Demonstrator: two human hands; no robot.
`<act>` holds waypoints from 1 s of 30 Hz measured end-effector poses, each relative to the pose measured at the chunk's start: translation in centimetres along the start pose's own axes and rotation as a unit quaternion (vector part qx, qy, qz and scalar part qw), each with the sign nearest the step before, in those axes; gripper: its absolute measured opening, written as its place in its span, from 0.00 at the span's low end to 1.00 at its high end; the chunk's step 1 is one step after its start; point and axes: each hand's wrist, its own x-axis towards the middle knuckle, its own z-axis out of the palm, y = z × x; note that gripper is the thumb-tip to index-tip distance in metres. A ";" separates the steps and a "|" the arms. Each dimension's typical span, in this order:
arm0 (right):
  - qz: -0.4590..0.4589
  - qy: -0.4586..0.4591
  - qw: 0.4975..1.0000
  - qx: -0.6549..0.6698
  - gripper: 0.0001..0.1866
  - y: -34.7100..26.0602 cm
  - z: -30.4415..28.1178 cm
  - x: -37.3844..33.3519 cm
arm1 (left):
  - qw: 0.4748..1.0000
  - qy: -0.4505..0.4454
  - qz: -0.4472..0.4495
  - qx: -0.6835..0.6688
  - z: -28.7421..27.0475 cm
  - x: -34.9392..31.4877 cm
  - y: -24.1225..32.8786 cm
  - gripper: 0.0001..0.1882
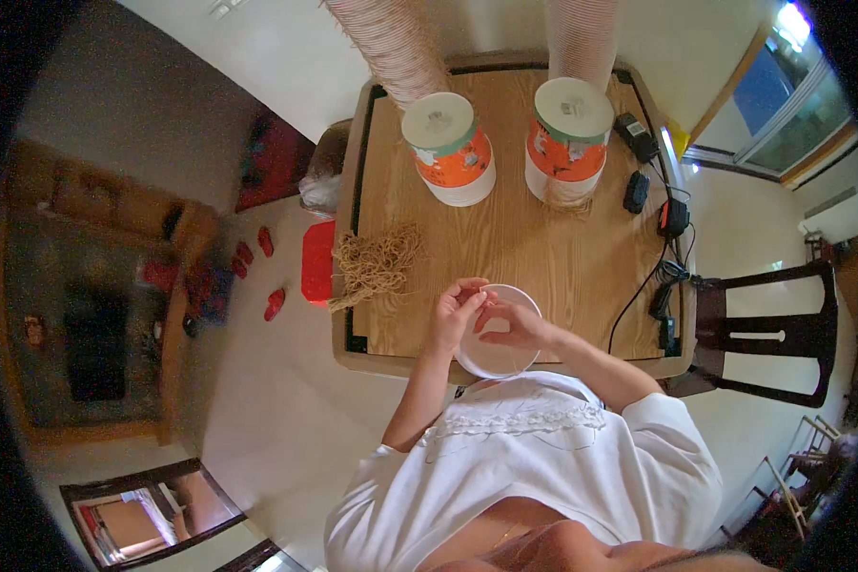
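Note:
A white, round, shallow piece like a lid or dish (501, 364) lies at the table's near edge, close against my body. My left hand (459, 313) is at its left rim, with thumb and fingers pinched together. From the right, my right hand (520, 326) reaches over the white piece, its fingers curled and some fingertips meeting those of the left. Whatever sits between the fingertips is too small to make out. Left of my hands lies a tangled bundle of brown twine (379, 265), partly over a red tray or lid (317, 263).
Two upturned orange-and-white tubs (456, 157) (567, 143) stand at the far side, before two tall, cord-wrapped posts (391, 43) (582, 38). Black adapters (636, 136) and cables line the wooden table's (505, 243) right side. A dark chair (767, 329) stands at the right.

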 end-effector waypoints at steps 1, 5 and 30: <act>-0.078 -0.063 0.977 -0.190 0.06 0.9 -1.0 0.7 | 1.000 -0.004 -0.007 0.017 0.3 0.0 0.2 0.09; -0.107 -0.048 0.949 -0.292 0.07 -1.2 -0.1 -0.6 | 0.961 0.083 0.167 0.206 -3.3 0.0 -2.2 0.15; -0.116 0.026 0.944 -0.309 0.02 -9.3 0.3 -3.4 | 0.762 -0.020 0.283 0.582 -1.2 -6.1 3.3 0.27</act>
